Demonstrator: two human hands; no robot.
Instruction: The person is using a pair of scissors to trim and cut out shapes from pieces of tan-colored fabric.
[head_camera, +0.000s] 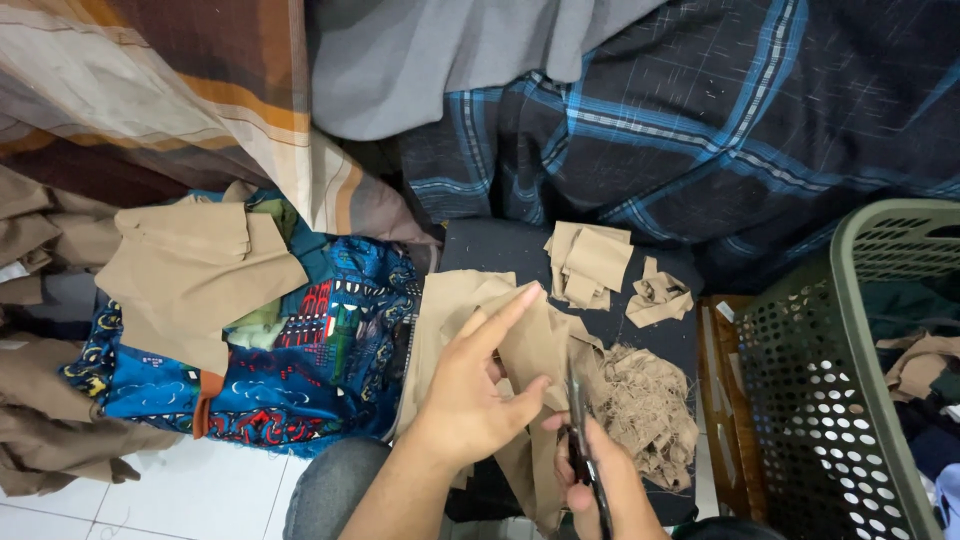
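Observation:
My left hand (478, 385) pinches a piece of tan cloth (535, 345) and holds it up over my lap. My right hand (605, 475) grips dark scissors (578, 420) whose blades point up into the edge of that cloth. A heap of frayed tan threads (645, 405) lies just right of the scissors on a dark cloth (500, 250). Two small stacks of cut tan pieces (590, 262) (658, 295) rest beyond my hands.
A green perforated laundry basket (850, 380) with clothes stands at the right. A blue patterned fabric (300, 370) and folded tan cloth (195, 270) lie at the left. Plaid blue cloth (720, 130) and striped brown cloth (160, 80) hang behind. White floor tiles (200, 495) show below.

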